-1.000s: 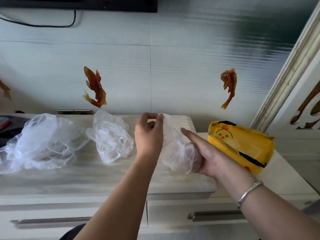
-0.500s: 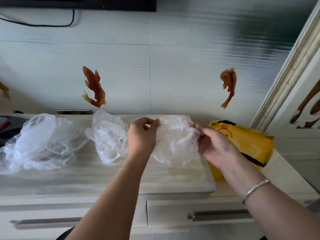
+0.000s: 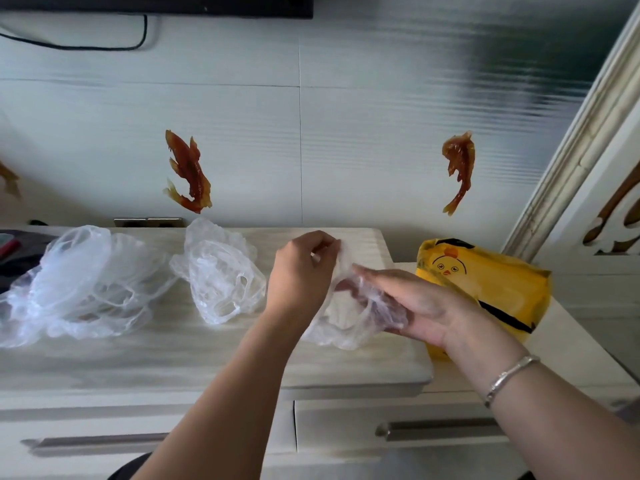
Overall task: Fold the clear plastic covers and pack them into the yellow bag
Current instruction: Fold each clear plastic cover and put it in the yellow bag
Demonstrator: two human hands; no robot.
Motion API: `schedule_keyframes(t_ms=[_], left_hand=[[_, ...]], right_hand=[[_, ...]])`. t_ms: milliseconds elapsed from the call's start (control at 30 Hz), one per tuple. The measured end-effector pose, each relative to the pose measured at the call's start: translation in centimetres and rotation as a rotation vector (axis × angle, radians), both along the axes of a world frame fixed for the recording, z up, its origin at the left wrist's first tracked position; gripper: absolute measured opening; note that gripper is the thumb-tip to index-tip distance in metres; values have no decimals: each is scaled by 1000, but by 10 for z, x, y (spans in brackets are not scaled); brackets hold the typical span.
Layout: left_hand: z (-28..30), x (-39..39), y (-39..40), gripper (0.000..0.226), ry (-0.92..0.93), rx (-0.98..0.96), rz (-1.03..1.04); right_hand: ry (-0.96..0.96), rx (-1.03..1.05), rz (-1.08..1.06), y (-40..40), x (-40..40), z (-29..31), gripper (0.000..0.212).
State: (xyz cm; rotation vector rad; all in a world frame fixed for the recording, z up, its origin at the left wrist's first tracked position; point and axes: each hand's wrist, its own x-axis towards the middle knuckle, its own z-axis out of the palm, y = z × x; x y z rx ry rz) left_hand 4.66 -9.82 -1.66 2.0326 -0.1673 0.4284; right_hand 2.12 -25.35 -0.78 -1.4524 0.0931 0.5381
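The left hand [image 3: 304, 271] is pinching a crumpled clear plastic cover [image 3: 341, 327]; the flat right hand [image 3: 415, 303] is pressing a fold, the yellow chick-printed bag [image 3: 491, 282] waiting.

This is a room in somebody's home, a living room by the look of it. A low pale cabinet [image 3: 194, 362] with a wood-grain top and long metal drawer handles [image 3: 436, 429] runs along a glossy tiled wall [image 3: 363, 140], and stuck to that wall are red-orange fish decorations [image 3: 188, 173]. Above, the dark bottom edge of a wall-mounted screen [image 3: 156, 5] shows, with a black cable [image 3: 76, 43] looping beneath it. To the right stands a white carved doorframe [image 3: 568, 168] with ornamental cut-outs.
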Motion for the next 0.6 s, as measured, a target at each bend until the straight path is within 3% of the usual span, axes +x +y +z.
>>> schedule_keyframes(t_ms=[100,167,233,300,367,500,600], left_hand=[[1,0,-3,24,25,6,33],[1,2,-3,40,193,-18,33],[0,3,-1,56,489,-209,-55],[0,0,0,43,650,-427,-126],[0,1,0,17,577,-419,-68],[-2,5,2,18,334,-378,115],[-3,6,3,17,206,-259,196]], right_hand=[[-4,123,-129,4,1,-2,18],[-6,201,-227,4,1,1,28],[-17,248,-300,6,1,4,38],[-13,267,-356,7,2,6,42],[-4,249,-384,8,3,7,44],[-35,132,-393,7,8,3,44],[-162,20,-516,12,12,-2,40]])
